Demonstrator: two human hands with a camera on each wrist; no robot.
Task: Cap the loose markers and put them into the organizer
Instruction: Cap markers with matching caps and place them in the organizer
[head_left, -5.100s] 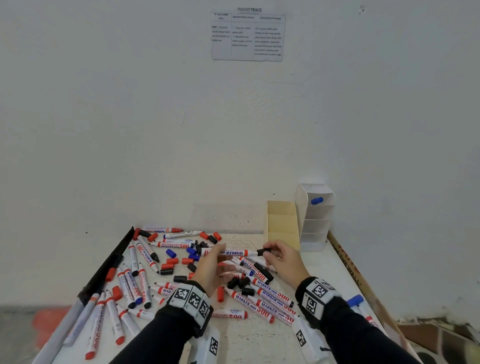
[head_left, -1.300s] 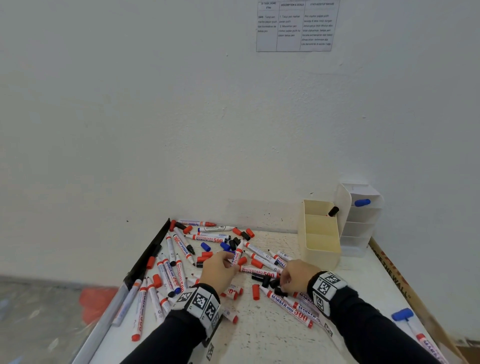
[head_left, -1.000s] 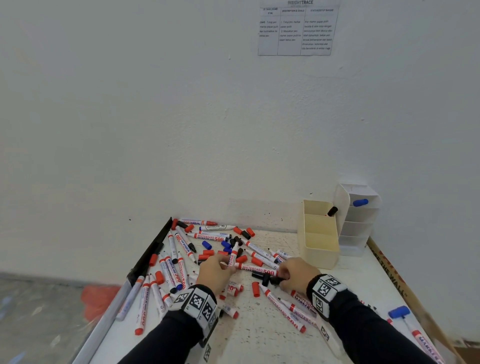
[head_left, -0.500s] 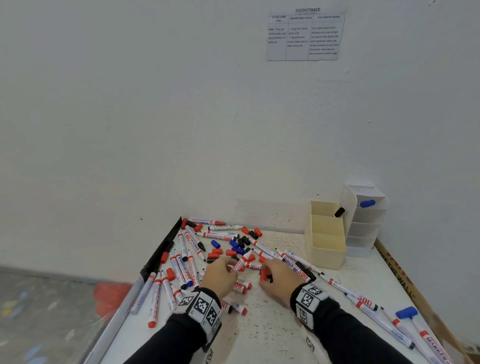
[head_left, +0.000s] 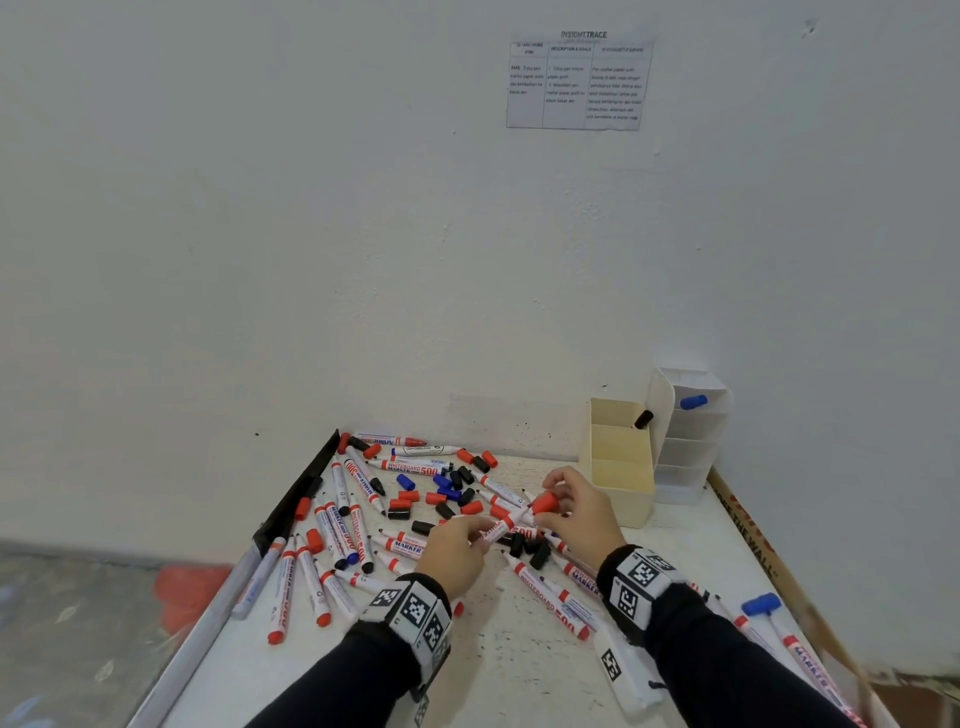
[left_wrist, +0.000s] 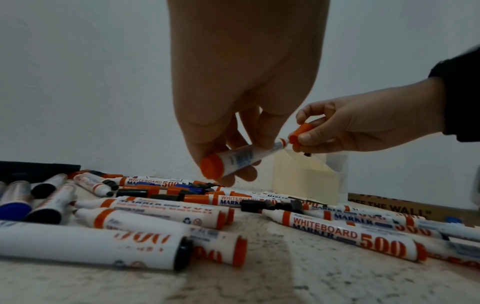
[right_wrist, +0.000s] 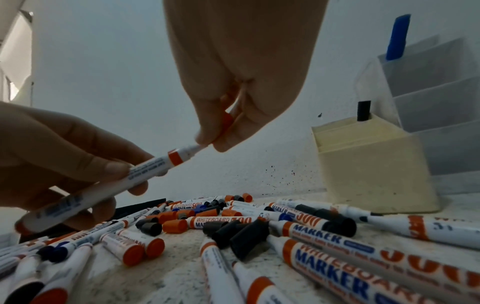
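Note:
My left hand (head_left: 457, 545) grips a white whiteboard marker (left_wrist: 241, 158) with a red end, lifted a little above the pile. Its bare tip points right. My right hand (head_left: 576, 514) pinches a red cap (head_left: 544, 502) between thumb and fingers, its mouth right at that tip (right_wrist: 193, 147); the cap (left_wrist: 301, 133) is not pushed on. Many loose markers (head_left: 358, 525) and red, black and blue caps (head_left: 452, 488) lie scattered on the white table (head_left: 519, 665). The cream organizer (head_left: 621, 462) stands at the back right, holding one black-capped marker (head_left: 643, 419).
A white tiered organizer (head_left: 685, 441) stands against the wall beside the cream one, with a blue-capped marker (head_left: 693, 401) in its top tier. A black strip (head_left: 301, 499) lines the table's left edge. A blue-capped marker (head_left: 761, 605) lies at the right.
Both hands have risen out of the pile. The left now holds up a marker, and the right has brought a red cap to its tip.

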